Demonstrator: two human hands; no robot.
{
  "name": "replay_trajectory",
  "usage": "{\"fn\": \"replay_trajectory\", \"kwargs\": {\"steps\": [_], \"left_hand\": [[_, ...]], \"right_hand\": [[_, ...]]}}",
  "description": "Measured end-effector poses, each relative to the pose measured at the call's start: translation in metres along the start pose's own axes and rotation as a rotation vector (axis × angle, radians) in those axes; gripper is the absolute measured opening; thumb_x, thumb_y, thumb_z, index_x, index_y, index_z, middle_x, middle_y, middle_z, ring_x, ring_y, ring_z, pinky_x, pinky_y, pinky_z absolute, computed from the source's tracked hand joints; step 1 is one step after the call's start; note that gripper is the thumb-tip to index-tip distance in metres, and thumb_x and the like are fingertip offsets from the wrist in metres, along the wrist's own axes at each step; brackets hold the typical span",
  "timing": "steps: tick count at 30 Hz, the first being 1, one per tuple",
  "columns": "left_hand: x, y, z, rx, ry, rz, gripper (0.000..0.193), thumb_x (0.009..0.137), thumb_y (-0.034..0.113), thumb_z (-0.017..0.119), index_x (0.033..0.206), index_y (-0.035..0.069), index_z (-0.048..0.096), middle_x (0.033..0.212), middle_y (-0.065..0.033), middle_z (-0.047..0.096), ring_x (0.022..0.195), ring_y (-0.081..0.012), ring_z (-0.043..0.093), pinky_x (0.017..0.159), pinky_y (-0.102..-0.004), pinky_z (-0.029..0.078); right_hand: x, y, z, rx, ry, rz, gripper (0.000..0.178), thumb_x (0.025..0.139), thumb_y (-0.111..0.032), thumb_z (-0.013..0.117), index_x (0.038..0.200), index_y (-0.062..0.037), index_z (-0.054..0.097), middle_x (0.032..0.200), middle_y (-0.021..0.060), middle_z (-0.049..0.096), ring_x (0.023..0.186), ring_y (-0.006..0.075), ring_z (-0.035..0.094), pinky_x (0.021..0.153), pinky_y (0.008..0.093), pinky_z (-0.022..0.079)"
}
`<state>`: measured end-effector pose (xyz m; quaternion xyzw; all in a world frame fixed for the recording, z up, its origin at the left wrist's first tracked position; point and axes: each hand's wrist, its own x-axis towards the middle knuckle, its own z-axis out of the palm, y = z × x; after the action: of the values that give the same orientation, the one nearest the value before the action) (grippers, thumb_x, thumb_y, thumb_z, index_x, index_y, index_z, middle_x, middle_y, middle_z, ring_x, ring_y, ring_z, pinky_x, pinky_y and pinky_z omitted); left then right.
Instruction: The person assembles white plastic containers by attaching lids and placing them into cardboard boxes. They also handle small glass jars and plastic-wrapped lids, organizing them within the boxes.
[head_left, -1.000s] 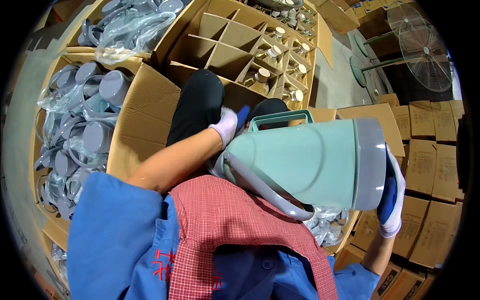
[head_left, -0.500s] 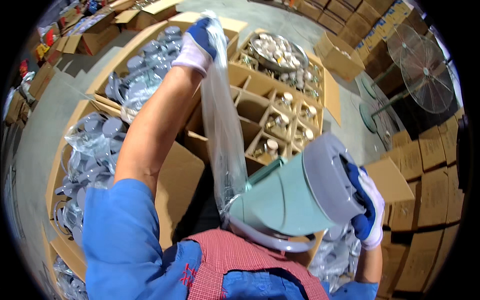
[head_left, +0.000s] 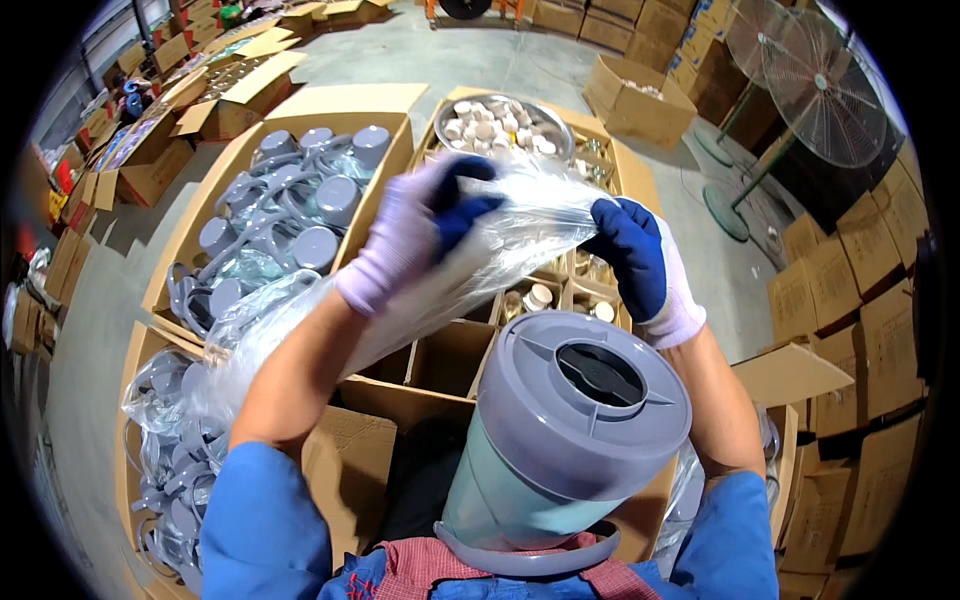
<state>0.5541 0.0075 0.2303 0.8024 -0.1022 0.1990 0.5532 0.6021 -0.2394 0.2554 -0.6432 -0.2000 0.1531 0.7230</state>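
A long clear plastic bag [head_left: 500,235] stretches across in front of me, from the boxes at left to my hands. My right hand [head_left: 645,265], in a blue-palmed white glove, pinches the bag at its right end. My left hand [head_left: 415,225], gloved alike and blurred, is at the bag with thumb and fingers curved apart. A teal jug [head_left: 515,475] with a wide grey end piece [head_left: 515,400] stands against my body, that end facing up with a dark round opening. Its grey handle [head_left: 530,565] lies nearest me. Neither hand is on the jug.
An open carton [head_left: 160,285] at left holds grey handled parts; another with similar parts in plastic stands nearer. Ahead, a divided carton [head_left: 440,360] contains capped glass bottles [head_left: 538,297], with a metal bowl [head_left: 560,135] of pale caps on it. Fans [head_left: 820,100] and stacked boxes [head_left: 885,320] line the right.
My right hand has left the jug and taken hold of the bag. The left hand came down, and the bag now spreads crosswise. The jug has tipped more upright.
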Motion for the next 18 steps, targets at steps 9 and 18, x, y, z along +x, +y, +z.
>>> {"fn": "replay_trajectory", "kwargs": {"steps": [9,18], "left_hand": [[0.024,-0.040,0.026,-0.562,-0.084,-0.333,0.044,0.103,0.028,0.050,0.143,0.010,0.048,0.131,-0.0054,0.058,0.115,-0.0157,0.059,0.097,-0.0292,0.046],[0.080,-0.040,0.002,-0.234,0.050,-0.040,0.018,0.095,0.017,0.061,0.100,0.002,0.071,0.077,0.0021,0.062,0.070,-0.0060,0.052,0.063,-0.0219,0.043]], "right_hand": [[0.017,0.081,-0.026,0.283,0.007,-0.093,0.024,0.099,-0.016,0.055,0.116,-0.0006,0.062,0.104,0.0043,0.067,0.095,0.0117,0.063,0.088,0.0278,0.051],[0.002,0.088,-0.073,0.037,0.221,-0.118,0.023,0.097,-0.013,0.051,0.106,0.0020,0.065,0.085,0.0104,0.070,0.079,0.0197,0.068,0.080,0.0316,0.055]]}}
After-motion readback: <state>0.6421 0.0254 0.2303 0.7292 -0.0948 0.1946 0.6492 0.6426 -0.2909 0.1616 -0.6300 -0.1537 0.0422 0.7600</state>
